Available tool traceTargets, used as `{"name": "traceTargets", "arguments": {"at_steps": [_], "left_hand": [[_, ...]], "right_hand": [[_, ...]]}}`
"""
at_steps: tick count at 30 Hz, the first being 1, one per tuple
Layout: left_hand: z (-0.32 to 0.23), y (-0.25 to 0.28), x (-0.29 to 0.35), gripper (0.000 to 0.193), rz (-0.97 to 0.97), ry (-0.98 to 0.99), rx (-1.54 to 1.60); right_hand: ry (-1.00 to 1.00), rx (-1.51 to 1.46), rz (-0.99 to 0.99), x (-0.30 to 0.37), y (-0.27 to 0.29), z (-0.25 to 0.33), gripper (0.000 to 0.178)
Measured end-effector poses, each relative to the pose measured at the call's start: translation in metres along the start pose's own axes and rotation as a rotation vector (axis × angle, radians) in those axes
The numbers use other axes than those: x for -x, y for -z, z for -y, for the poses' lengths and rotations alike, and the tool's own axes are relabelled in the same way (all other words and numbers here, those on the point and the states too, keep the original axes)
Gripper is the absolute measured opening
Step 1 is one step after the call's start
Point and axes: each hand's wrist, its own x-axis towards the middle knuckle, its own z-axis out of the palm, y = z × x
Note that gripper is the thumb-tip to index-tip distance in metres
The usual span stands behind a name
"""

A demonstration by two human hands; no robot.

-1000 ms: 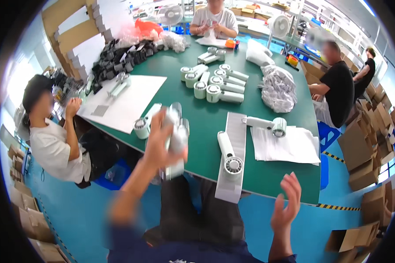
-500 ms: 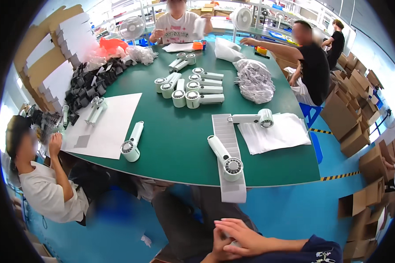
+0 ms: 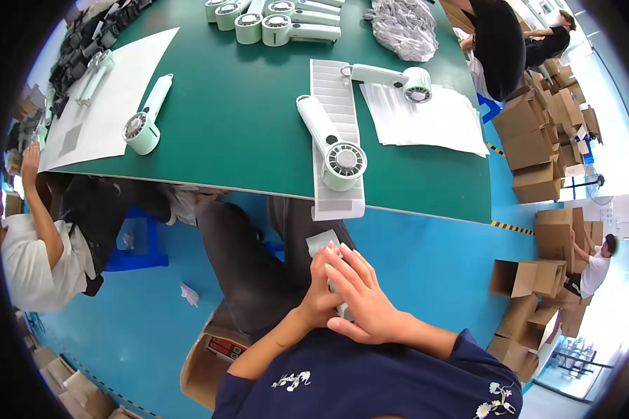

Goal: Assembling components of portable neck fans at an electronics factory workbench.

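Note:
Close to my body, above my lap, my left hand point(image 3: 319, 297) is wrapped round a pale green handheld fan point(image 3: 321, 241). Most of that fan is hidden by my fingers; its pale end shows beyond the fingertips. Across it lies my right hand point(image 3: 363, 297), with its fingers stretched out over the left fingers and the fan. Ahead on the table, another handheld fan point(image 3: 334, 150) rests on a strip of white labels point(image 3: 339, 195). A further handheld fan point(image 3: 391, 78) lies partly on a stack of white sheets point(image 3: 430, 122).
The green table point(image 3: 244, 126) bears several more fans point(image 3: 276, 29), a heap of clear bags point(image 3: 402, 28) and one fan point(image 3: 143, 129) at left. A person point(image 3: 38, 258) sits at left beside a blue stool point(image 3: 136, 244). Cardboard boxes point(image 3: 531, 133) stand at right; an open box point(image 3: 203, 370) is beside me.
My view has tipped downward, so the table sits higher in the picture and my hands and lap show more fully. The pale end of the held fan has come into sight.

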Motion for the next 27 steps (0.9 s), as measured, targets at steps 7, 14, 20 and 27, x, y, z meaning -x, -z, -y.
{"name": "traceTargets", "arguments": {"at_steps": [7,14,20,27], "left_hand": [[0.007,0.009,-0.034,0.061,-0.032,-0.026,-0.056],[0.022,0.017,-0.059,0.068,0.059,0.090,0.140],[0.028,0.031,-0.079,0.062,0.076,0.123,0.172],[0.029,0.035,-0.084,0.057,0.091,0.149,0.165]], "right_hand": [[-0.079,0.156,-0.661,-0.034,0.008,-0.076,0.032],[-0.036,0.506,-0.595,-0.055,0.002,-0.101,0.035],[0.072,0.550,-0.700,-0.060,-0.006,-0.117,0.031],[0.164,0.518,-0.735,-0.057,-0.008,-0.120,0.032]]}}
